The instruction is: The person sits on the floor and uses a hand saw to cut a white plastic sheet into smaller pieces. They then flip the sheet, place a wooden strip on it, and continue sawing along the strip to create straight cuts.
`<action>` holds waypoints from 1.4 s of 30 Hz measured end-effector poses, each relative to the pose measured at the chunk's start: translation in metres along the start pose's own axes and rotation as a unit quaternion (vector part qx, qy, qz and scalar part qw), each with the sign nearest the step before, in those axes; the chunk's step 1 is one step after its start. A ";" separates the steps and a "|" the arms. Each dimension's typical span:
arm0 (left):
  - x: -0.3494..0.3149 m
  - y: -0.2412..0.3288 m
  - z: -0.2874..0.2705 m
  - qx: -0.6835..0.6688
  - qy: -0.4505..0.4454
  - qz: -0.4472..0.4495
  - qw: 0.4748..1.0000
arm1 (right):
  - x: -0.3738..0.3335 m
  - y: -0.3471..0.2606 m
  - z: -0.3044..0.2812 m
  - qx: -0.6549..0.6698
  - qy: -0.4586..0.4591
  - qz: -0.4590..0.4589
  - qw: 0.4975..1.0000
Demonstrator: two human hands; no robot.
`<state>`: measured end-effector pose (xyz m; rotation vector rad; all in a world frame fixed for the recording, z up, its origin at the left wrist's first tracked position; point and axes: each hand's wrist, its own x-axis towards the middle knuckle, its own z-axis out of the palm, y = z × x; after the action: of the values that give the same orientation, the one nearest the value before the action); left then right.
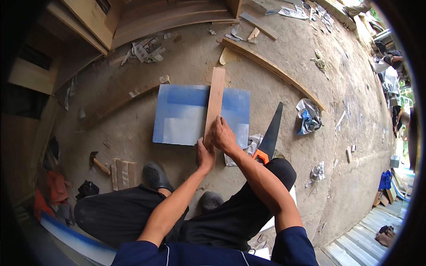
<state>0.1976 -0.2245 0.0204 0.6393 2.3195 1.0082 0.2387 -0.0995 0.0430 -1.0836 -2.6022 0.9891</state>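
A narrow wooden board point(215, 91) lies lengthwise away from me, across a blue and white painted panel point(182, 106) on the ground. Its far end reaches past the panel's far edge. At the board's near end, my left hand point(205, 155) is closed round the left side. Just beyond it, my right hand point(222, 134) grips the board from the right, fingers bent over its top face. A handsaw point(271, 137) with a dark blade and orange handle rests by my right knee, apart from both hands.
A hammer point(99, 163) and striped wooden blocks point(124, 174) lie left of my left foot. A long wooden strip point(275, 71) slants across the ground beyond the saw. Crumpled plastic point(309, 117) sits at its near end. Wooden cabinets point(173, 22) stand at the far left.
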 end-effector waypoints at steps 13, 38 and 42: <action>0.080 0.024 -0.074 0.350 -0.087 0.084 0.929 | -0.003 -0.038 0.010 -0.030 0.030 0.139 0.989; 0.136 0.043 -0.074 0.594 -0.260 0.055 0.760 | -0.006 -0.045 0.039 -0.143 0.124 0.134 0.973; 0.140 0.035 -0.063 0.604 -0.265 0.050 0.750 | -0.009 -0.043 0.038 -0.140 0.113 0.151 0.972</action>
<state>0.0604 -0.1512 0.0456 1.2930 2.1267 -0.7783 0.2063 -0.1478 0.0422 -1.5944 -2.4860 0.5102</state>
